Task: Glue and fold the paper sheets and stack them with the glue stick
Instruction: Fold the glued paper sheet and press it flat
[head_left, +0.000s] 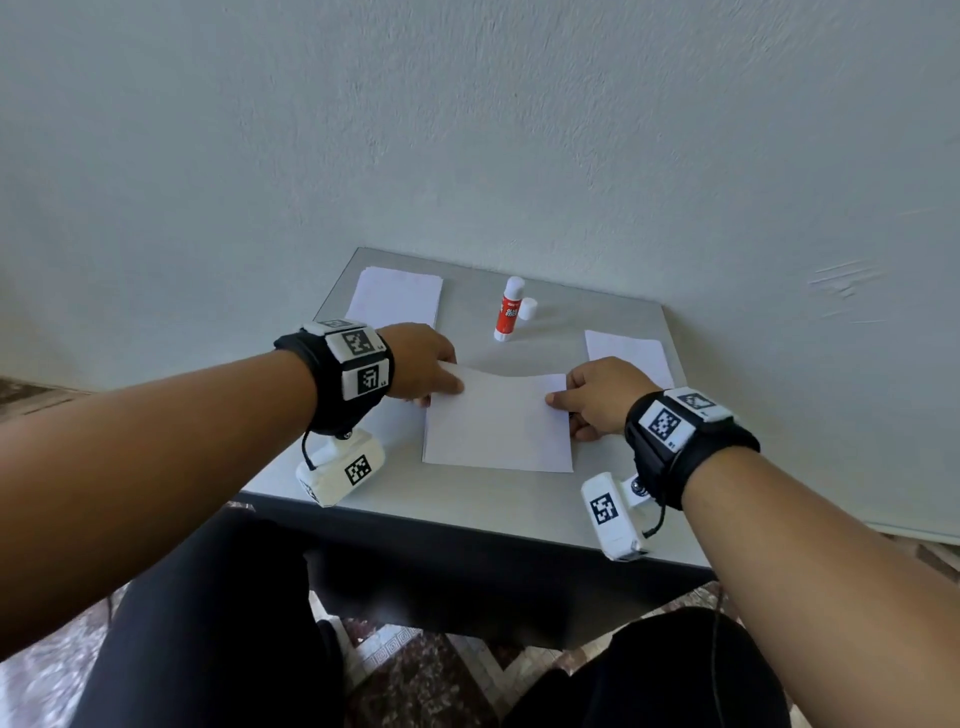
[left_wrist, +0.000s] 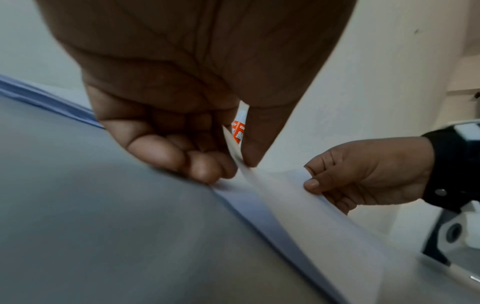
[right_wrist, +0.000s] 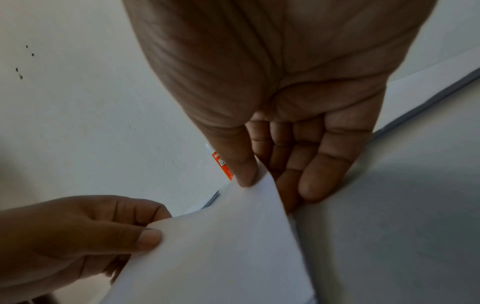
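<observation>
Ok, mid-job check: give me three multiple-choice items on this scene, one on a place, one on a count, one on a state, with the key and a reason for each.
1. Where does the glue stick stand?
A. beyond the held sheet, toward the wall
B. on the floor
C. in the left hand

2. How many hands pinch the held sheet?
A. none
B. one
C. two

3. The glue stick's cap is:
A. on the stick
B. off, beside the stick
C. in the right hand

Key: 1 A, it stands upright on the table past the sheet. 2 C, the left hand and right hand each pinch a far corner. 3 B, it sits next to the stick.
</observation>
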